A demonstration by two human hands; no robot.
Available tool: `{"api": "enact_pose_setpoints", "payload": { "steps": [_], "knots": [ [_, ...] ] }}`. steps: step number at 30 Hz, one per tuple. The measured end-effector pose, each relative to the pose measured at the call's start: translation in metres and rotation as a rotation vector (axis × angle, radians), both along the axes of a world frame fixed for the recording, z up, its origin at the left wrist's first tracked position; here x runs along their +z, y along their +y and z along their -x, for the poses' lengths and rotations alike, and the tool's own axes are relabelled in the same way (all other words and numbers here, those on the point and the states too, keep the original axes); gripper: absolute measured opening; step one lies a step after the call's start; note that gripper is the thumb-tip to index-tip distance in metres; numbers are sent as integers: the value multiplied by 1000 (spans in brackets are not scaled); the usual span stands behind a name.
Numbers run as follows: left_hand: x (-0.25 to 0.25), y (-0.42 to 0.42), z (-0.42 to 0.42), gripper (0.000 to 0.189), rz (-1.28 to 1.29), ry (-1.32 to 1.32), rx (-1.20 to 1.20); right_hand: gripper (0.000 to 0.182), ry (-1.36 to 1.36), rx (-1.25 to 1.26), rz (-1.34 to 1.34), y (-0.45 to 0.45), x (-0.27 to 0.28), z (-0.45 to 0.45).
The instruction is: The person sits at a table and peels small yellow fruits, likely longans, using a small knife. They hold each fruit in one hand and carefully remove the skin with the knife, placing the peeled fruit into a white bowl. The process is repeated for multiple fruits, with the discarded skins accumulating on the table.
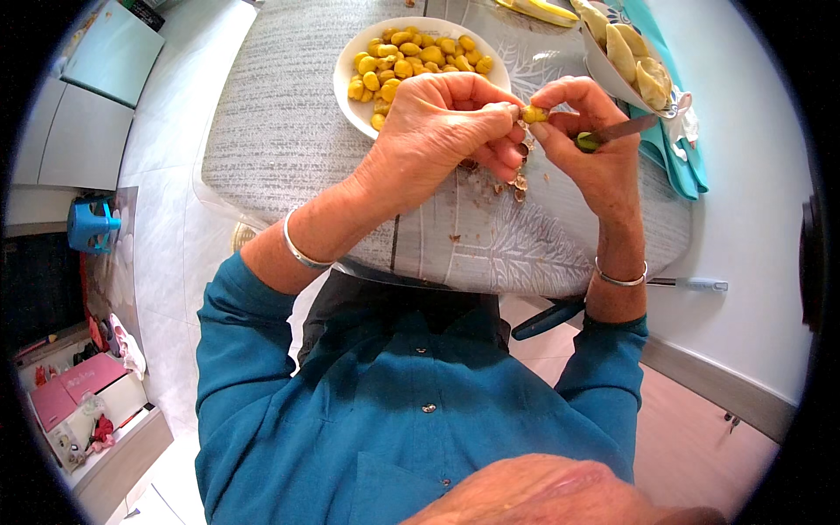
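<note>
Between the fingertips of both hands is a small yellow peeled chestnut (535,114). My left hand (436,128) pinches at its left end with thumb and forefinger. My right hand (590,144) grips its other side between thumb and forefinger. A small knife (627,128) with a green handle is also tucked in my right hand, its blade pointing right; part of the handle is hidden by the fingers. Brown shell and skin scraps (518,184) lie on the table under the hands. Beyond my left hand, a white plate (344,82) holds many yellow chestnuts (403,56).
A patterned bowl (600,75) of dumpling-shaped dough pieces (623,56) stands at the back right on a turquoise cloth (682,174). A banana peel (541,10) lies at the far edge. The table (275,118) has a transparent cover. A white wall (741,164) borders the right side.
</note>
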State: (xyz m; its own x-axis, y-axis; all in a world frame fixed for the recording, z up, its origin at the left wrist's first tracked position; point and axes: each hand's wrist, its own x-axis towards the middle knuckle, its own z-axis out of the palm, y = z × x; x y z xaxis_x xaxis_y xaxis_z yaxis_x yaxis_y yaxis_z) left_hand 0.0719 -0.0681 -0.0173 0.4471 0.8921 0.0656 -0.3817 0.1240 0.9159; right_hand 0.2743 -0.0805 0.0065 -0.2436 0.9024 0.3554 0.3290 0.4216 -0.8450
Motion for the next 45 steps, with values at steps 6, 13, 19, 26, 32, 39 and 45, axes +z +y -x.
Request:
{"api": "enact_pose_setpoints", "payload": {
  "steps": [6,13,19,26,32,39,45],
  "knots": [
    [-1,0,-2,22,-63,34,-4,21,-38,22,-11,-2,2,-1],
    [4,1,0,16,97,18,-169,19,28,244,-39,8,-1,-17],
    [10,-10,-3,17,-244,316,-248,18,128,161,-36,13,6,-29],
    [3,-8,-9,20,-221,155,-61,17,108,200,49,10,6,-31],
    [4,-2,-2,23,-188,102,-97,19,27,156,13,7,6,-23],
    [2,-2,0,17,-126,190,-81,20,-79,182,11,6,2,-20],
    [4,-2,-1,17,-73,174,-18,19,24,156,53,7,0,-15]
  ]
}}
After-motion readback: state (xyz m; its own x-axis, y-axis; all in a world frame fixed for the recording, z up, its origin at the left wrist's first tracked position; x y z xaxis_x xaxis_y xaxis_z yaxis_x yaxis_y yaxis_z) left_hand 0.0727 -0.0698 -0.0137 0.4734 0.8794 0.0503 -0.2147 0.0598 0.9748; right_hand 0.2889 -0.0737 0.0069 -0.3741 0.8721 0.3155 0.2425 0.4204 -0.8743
